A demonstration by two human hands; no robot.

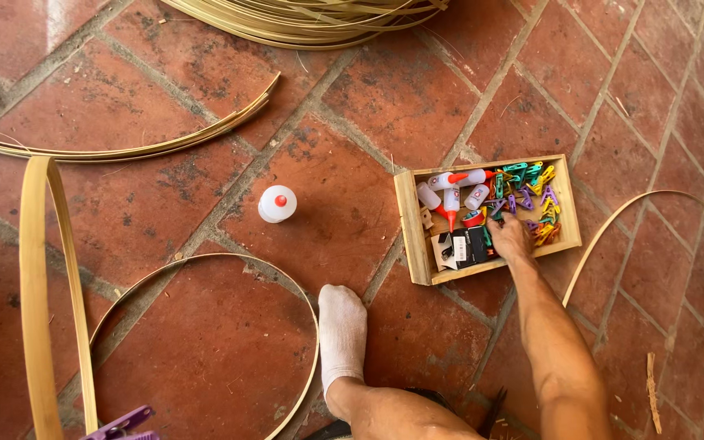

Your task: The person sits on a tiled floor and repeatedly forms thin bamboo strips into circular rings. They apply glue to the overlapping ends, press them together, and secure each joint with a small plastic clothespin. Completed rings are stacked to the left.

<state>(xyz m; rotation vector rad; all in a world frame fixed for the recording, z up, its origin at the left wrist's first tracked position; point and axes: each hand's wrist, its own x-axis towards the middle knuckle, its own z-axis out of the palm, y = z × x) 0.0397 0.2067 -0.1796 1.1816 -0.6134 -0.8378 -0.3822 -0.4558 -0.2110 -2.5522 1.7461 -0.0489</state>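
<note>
A large bamboo hoop [205, 326] lies on the brick floor [352, 106]. Beside it, the wooden box [411, 218] holds glue bottles and coloured clips [535, 200]. The right hand [508, 239] reaches in, fingers curled over clips; whether it grips one, I cannot tell. Hasty digging could scatter clips. Left hand unseen.

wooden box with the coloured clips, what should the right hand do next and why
Probably close the fingers on one clip and lift it out. The right hand is already down inside the wooden box, resting at the pile of coloured clips, and whether it grips one yet cannot be told.
</note>
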